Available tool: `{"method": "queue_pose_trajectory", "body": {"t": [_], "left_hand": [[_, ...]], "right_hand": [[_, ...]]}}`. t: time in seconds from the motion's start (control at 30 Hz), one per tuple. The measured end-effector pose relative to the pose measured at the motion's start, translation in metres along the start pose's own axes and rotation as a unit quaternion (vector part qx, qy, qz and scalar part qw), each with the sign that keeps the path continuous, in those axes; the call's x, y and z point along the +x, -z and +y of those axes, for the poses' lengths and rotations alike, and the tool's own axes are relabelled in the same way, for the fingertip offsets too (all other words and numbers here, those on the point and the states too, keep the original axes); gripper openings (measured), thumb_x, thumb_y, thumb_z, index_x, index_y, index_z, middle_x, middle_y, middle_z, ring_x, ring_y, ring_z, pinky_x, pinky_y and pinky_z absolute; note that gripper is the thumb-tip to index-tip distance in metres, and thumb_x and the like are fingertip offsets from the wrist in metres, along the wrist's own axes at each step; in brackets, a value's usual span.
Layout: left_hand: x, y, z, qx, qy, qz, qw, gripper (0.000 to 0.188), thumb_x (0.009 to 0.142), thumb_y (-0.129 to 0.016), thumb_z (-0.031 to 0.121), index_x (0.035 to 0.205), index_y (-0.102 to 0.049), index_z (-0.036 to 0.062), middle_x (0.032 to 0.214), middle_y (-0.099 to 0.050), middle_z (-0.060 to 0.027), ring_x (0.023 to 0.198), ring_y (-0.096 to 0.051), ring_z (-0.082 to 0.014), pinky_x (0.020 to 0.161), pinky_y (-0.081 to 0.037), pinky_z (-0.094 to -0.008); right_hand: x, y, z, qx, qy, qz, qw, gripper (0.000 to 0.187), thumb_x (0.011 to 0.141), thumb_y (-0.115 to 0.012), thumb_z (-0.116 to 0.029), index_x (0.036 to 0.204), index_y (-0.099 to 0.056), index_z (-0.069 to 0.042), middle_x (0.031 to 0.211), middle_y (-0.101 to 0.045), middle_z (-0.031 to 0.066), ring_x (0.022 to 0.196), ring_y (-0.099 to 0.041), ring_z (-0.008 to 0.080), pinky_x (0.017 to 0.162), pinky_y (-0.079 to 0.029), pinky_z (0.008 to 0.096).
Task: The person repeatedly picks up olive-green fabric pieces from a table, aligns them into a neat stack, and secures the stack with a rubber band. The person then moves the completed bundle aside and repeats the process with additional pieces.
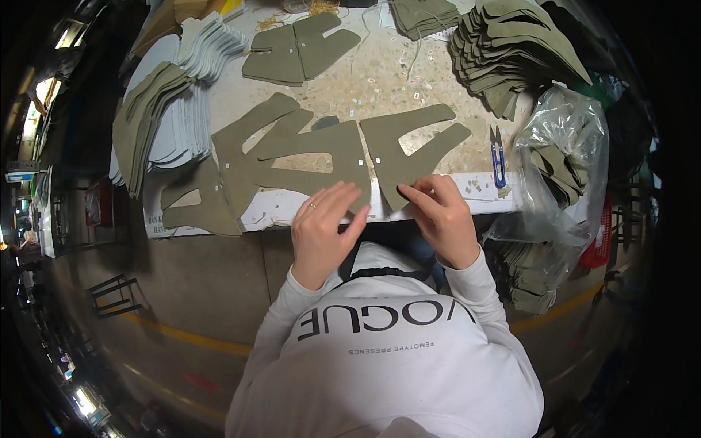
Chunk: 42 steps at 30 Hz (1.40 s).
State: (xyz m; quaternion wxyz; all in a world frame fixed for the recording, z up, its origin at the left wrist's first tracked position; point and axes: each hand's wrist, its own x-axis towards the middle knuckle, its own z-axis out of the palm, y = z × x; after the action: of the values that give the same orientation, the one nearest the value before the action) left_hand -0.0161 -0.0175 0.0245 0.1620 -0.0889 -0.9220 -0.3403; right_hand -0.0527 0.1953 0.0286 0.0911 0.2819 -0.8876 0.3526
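Olive cut fabric pieces with forked ends lie in a row along the table's near side. My left hand [326,228] rests with fingers stretched out on the lower end of the middle fabric piece [342,150]. At the near tip of the right-hand fabric piece [391,157], my right hand [443,217] pinches the fabric between thumb and fingers. A narrow gap runs between these two pieces, and each bears a small white sticker. Further left, more olive pieces [237,164] overlap one another.
Blue-handled thread snips [498,162] lie right of the pieces. Beyond them a clear plastic bag [566,124] with olive pieces hangs at the table edge. Stacks of olive pieces [504,47] and light grey pieces [179,120] stand at the sides. Another olive pair [299,51] lies farther back.
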Motion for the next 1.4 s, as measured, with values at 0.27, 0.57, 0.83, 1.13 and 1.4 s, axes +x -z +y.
{"method": "queue_pose_trajectory", "body": {"t": [0.27, 0.57, 0.83, 1.13, 1.4], "left_hand": [[-0.020, -0.006, -0.011, 0.009, -0.051, -0.052, 0.997, 0.043, 0.077, -0.077, 0.016, 0.118, -0.068, 0.0099, 0.130, -0.061, -0.0087, 0.123, -0.057, -0.0286, 0.105, -0.041, -0.0464], [-0.008, 0.012, -0.008, -0.003, -0.088, -0.100, 0.991, 0.034, 0.077, -0.076, 0.012, 0.111, -0.071, 0.0104, 0.126, -0.064, -0.0081, 0.119, -0.059, -0.0279, 0.103, -0.044, -0.0446], [0.103, 0.101, -0.054, 0.083, -0.084, 0.101, 0.988, 0.024, 0.084, -0.072, 0.018, 0.105, -0.071, 0.0051, 0.105, -0.071, -0.0128, 0.097, -0.069, -0.0286, 0.084, -0.053, -0.0359], [0.202, 0.046, -0.188, 0.236, 0.171, 0.017, 0.956, 0.042, 0.078, -0.074, 0.036, 0.107, -0.072, 0.0053, 0.103, -0.068, -0.0224, 0.098, -0.065, -0.0389, 0.085, -0.052, -0.0454], [0.194, 0.031, -0.196, 0.234, 0.097, 0.136, 0.958, 0.032, 0.076, -0.077, 0.025, 0.098, -0.070, 0.0032, 0.095, -0.066, -0.0186, 0.090, -0.065, -0.0334, 0.081, -0.052, -0.0413]], "right_hand": [[-0.003, -0.014, 0.002, 0.013, 0.054, -0.001, 0.998, 0.043, 0.066, -0.072, 0.002, 0.108, -0.069, -0.006, 0.105, -0.060, 0.0116, 0.098, -0.060, 0.0305, 0.082, -0.050, 0.0383], [-0.001, -0.001, -0.002, 0.019, 0.051, -0.052, 0.997, 0.037, 0.072, -0.073, -0.008, 0.109, -0.070, -0.007, 0.109, -0.061, 0.0116, 0.100, -0.061, 0.0289, 0.083, -0.050, 0.0377], [0.084, 0.048, 0.015, 0.035, 0.105, -0.035, 0.993, 0.024, 0.084, -0.069, -0.016, 0.104, -0.071, -0.003, 0.093, -0.066, 0.0139, 0.085, -0.064, 0.0305, 0.074, -0.051, 0.0373], [0.263, -0.022, 0.076, -0.030, 0.003, 0.056, 0.998, 0.021, 0.079, -0.072, -0.028, 0.086, -0.075, -0.008, 0.084, -0.070, 0.0138, 0.079, -0.067, 0.0336, 0.077, -0.053, 0.0407], [0.272, -0.083, 0.117, -0.094, -0.110, 0.027, 0.989, 0.032, 0.074, -0.077, -0.034, 0.093, -0.072, -0.008, 0.102, -0.067, 0.0162, 0.098, -0.064, 0.0333, 0.084, -0.053, 0.0430]]}}
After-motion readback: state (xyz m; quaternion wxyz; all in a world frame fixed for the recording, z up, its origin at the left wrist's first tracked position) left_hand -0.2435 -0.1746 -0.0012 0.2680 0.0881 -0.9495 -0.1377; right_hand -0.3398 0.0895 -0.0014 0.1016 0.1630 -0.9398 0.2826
